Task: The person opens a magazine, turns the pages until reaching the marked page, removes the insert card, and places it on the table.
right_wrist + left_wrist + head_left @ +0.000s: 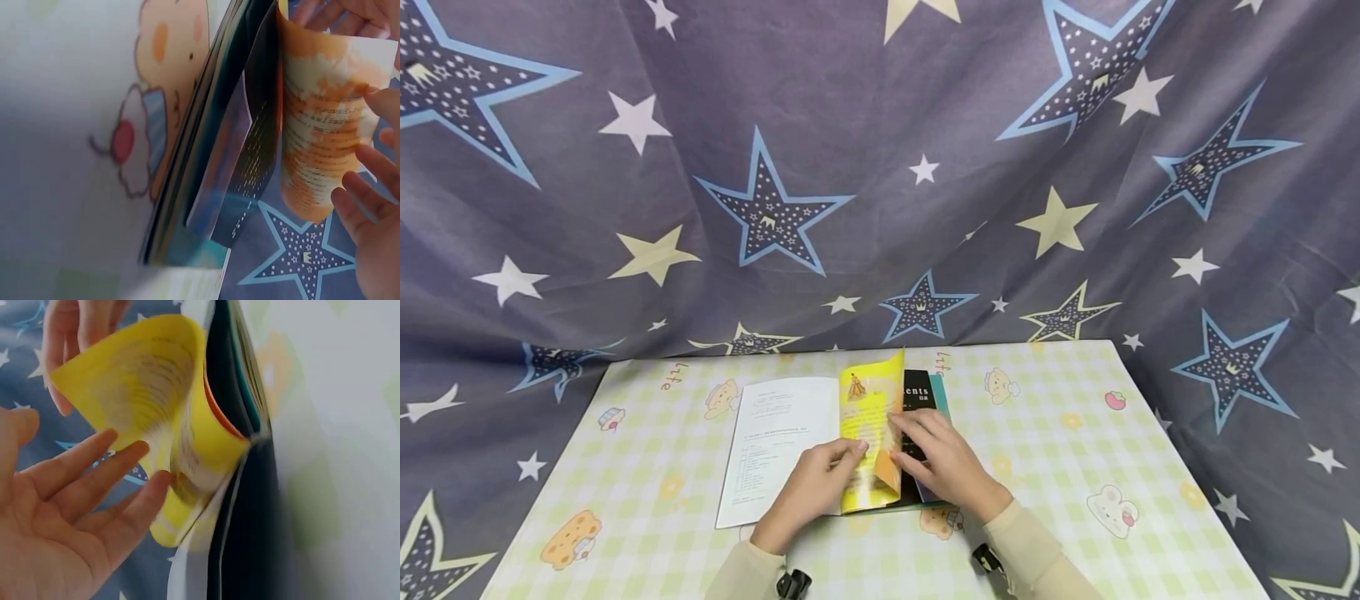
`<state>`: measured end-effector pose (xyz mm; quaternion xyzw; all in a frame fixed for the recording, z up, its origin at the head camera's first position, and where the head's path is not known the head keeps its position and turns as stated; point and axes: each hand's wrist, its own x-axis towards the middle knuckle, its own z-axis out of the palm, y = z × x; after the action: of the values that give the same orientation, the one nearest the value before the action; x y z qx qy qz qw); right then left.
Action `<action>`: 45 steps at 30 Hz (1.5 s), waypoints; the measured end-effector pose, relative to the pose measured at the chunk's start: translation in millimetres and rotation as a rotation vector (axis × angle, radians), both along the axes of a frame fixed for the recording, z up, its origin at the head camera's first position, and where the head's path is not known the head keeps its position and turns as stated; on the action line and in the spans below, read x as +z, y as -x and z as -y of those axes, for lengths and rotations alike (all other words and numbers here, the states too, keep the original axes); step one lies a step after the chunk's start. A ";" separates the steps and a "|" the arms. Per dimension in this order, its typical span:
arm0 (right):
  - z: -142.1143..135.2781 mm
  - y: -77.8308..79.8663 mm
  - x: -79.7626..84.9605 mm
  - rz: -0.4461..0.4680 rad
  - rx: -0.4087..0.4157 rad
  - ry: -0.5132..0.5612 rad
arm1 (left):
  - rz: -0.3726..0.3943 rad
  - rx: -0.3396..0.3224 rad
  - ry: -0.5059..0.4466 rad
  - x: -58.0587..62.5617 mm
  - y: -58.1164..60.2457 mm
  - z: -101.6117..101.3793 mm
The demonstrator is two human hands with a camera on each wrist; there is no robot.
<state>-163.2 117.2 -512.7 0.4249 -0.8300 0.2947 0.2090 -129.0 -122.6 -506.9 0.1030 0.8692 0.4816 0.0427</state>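
An open book lies on the table, with a white printed page (775,442) on its left side. One glossy yellow page (867,417) stands lifted and curled at the middle; its reverse is orange and white (322,119). My left hand (823,475) is over the book's lower middle, its loosely straight fingertips (142,450) right at the yellow side. At the curled page's free edge is my right hand (943,458), fingers extended and spread, fingertips (350,181) against the orange side. Beneath it shows a black contents page (917,383), partly hidden by that hand.
A teal edge (940,396) of the book shows at its right. The table (1037,467) has a green checked cover with printed cartoon animals. Behind it hangs a dark star-patterned cloth (865,167). Each wrist wears a small black device (793,583).
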 end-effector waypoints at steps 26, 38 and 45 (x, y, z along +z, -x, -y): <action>-14.9 -15.1 -5.3 0.395 -0.022 -0.173 | 0.201 0.378 -0.360 11.7 -22.5 67.7; -25.0 -18.6 -17.1 0.392 -0.011 -0.358 | 0.300 0.542 -0.271 0.3 -49.9 139.3; -23.6 -17.5 -17.2 0.360 -0.010 -0.368 | 0.304 0.566 -0.092 -3.5 -55.7 153.6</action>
<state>-145.7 140.8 -529.9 0.3926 -0.8955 0.2087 -0.0214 -73.3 -276.2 -510.3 -0.2139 0.8243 0.5233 0.0316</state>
